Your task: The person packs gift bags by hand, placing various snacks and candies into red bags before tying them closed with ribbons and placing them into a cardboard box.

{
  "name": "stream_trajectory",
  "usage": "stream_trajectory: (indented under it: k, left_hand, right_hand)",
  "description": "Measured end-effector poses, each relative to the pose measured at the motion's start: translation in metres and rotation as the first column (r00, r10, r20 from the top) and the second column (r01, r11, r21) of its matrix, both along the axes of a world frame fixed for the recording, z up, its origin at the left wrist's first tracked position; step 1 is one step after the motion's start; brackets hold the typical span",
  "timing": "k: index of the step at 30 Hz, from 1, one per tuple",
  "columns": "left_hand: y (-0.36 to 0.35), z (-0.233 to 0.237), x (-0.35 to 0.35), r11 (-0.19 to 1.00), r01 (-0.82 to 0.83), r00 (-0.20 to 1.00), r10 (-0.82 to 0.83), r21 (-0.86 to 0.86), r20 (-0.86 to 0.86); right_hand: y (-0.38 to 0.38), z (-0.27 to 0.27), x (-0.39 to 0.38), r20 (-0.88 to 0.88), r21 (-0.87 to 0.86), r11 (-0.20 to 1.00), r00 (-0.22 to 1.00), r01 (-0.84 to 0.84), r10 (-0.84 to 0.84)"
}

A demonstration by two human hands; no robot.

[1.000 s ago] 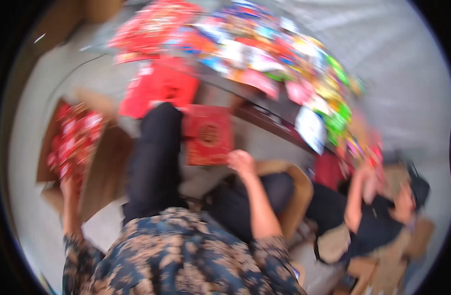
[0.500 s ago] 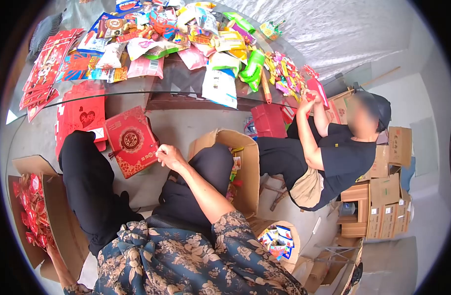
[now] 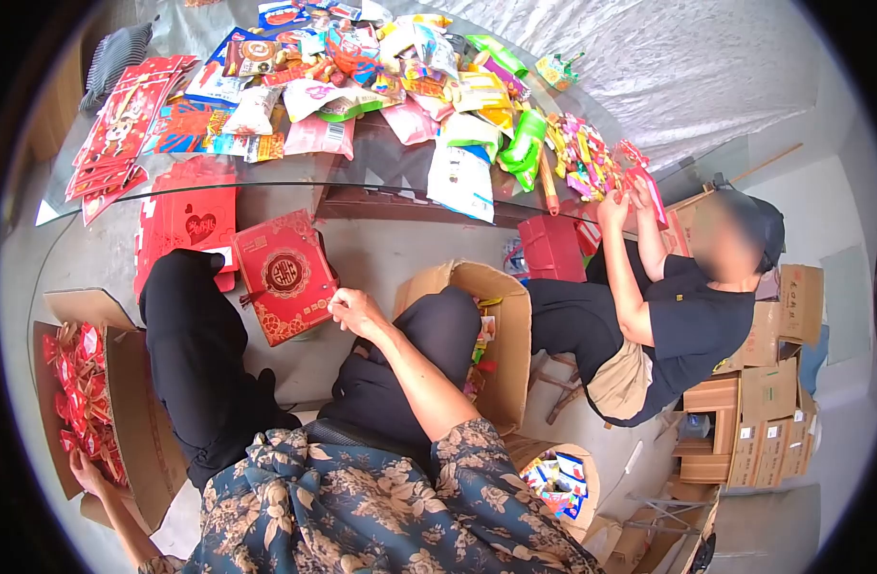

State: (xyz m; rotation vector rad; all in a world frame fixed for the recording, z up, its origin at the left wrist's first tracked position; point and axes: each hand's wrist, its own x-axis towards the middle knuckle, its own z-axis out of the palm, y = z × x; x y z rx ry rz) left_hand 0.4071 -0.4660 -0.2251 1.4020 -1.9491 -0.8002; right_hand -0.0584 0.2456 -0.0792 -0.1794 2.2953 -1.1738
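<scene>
A square red box with a round gold emblem [image 3: 285, 275] is in front of my knees, its lid closed. My right hand [image 3: 357, 311] is curled beside the box's right edge; whatever its fingers may hold is too small to name. At the lower left, my left hand [image 3: 91, 471] reaches into an open carton [image 3: 144, 421] with its fingers among red-wrapped packets [image 3: 85, 387]. Whether it grips one is unclear. Flat red boxes with a heart print [image 3: 187, 225] lie behind the square box.
Snack packets [image 3: 348, 72] and red envelopes [image 3: 128, 124] cover parts of the glass table [image 3: 372, 184]. A snack-filled carton [image 3: 510, 354] stands by my right knee. A co-worker [image 3: 687, 306] sits at the right, hands near a red box.
The whole view has shifted, so the scene sits further right. My left hand shows more fully at the packets. My right hand stays beside the red box.
</scene>
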Motion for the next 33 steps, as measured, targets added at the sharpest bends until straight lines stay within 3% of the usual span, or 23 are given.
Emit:
stream_trajectory:
  k: [1, 3, 5, 6, 8, 9, 11, 12, 13, 17, 18, 21, 23, 26, 29, 32, 33]
  left_hand:
    - [0.004, 0.018, -0.007, 0.995, 0.036, 0.992, -0.047, -0.090, -0.116]
    - [0.073, 0.112, -0.077, 0.998, 0.046, 0.948, -0.059, -0.049, -0.312]
    - [0.090, 0.151, -0.123, 0.967, 0.073, 0.973, -0.123, -0.245, -0.196]
    - [0.129, 0.189, -0.161, 0.936, 0.126, 0.941, -0.218, -0.329, -0.258]
    - [0.163, 0.226, -0.218, 0.944, 0.204, 0.869, -0.297, -0.260, -0.396]
    - [0.162, 0.224, -0.242, 0.909, 0.263, 0.808, -0.391, -0.325, -0.441]
    - [0.224, 0.275, -0.303, 0.912, 0.310, 0.734, -0.409, -0.269, -0.542]
    - [0.237, 0.284, -0.329, 0.821, 0.347, 0.692, -0.551, -0.453, -0.467]
    - [0.264, 0.301, -0.352, 0.812, 0.392, 0.628, -0.580, -0.432, -0.520]
    - [0.332, 0.323, -0.433, 0.692, 0.592, 0.242, -0.642, -0.413, -0.728]
    - [0.350, 0.339, -0.443, 0.667, 0.646, 0.257, -0.648, -0.371, -0.717]
    - [0.387, 0.351, -0.486, 0.634, 0.675, 0.151, -0.619, -0.377, -0.771]
    - [0.399, 0.339, -0.510, 0.611, 0.686, 0.156, -0.654, -0.395, -0.740]
    - [0.408, 0.309, -0.521, 0.586, 0.690, 0.297, -0.764, -0.425, -0.573]
    - [0.404, 0.260, -0.517, 0.517, 0.847, 0.413, -0.784, -0.121, -0.463]
    - [0.408, 0.276, -0.507, 0.383, 0.923, 0.329, -0.809, -0.013, -0.487]
    - [0.407, 0.277, -0.506, 0.365, 0.931, 0.326, -0.850, -0.018, -0.414]
  right_hand:
    - [0.000, -0.001, 0.000, -0.004, 0.003, 1.000, 1.000, -0.003, 0.003]
    - [-0.003, -0.003, -0.002, -0.012, 0.002, 1.000, 1.000, -0.018, 0.018]
    - [-0.002, -0.007, -0.002, 0.000, -0.020, 0.999, 1.000, -0.028, 0.028]
    - [0.000, -0.012, -0.002, 0.035, -0.115, 0.993, 0.999, -0.011, 0.015]
    - [-0.001, -0.012, -0.002, 0.037, -0.101, 0.995, 0.999, -0.024, 0.028]
    - [0.000, -0.012, -0.002, 0.070, -0.124, 0.992, 0.997, -0.012, 0.021]
    - [0.002, -0.014, -0.002, -0.005, -0.118, 0.992, 0.999, -0.047, 0.047]
    - [0.001, -0.009, -0.001, -0.015, -0.091, 0.994, 0.999, -0.053, 0.052]
    - [0.001, -0.009, 0.000, -0.011, -0.088, 0.995, 0.999, -0.047, 0.046]
    - [0.002, 0.002, 0.002, -0.035, 0.040, 0.993, 0.993, -0.113, 0.114]
    - [0.003, 0.000, 0.002, -0.047, 0.062, 0.991, 0.991, -0.121, 0.124]
    - [0.003, 0.002, 0.003, -0.058, 0.079, 0.986, 0.986, -0.150, 0.155]
    - [0.003, 0.004, 0.004, -0.056, 0.084, 0.986, 0.987, -0.145, 0.150]
    - [0.000, 0.009, 0.005, -0.054, 0.081, 0.987, 0.988, -0.141, 0.145]
    - [-0.001, 0.008, 0.006, -0.043, 0.047, 0.993, 0.993, -0.111, 0.113]
    - [0.000, 0.002, 0.006, -0.067, 0.037, 0.989, 0.987, -0.144, 0.146]
    - [-0.001, 0.004, 0.005, -0.058, 0.059, 0.986, 0.986, -0.156, 0.159]
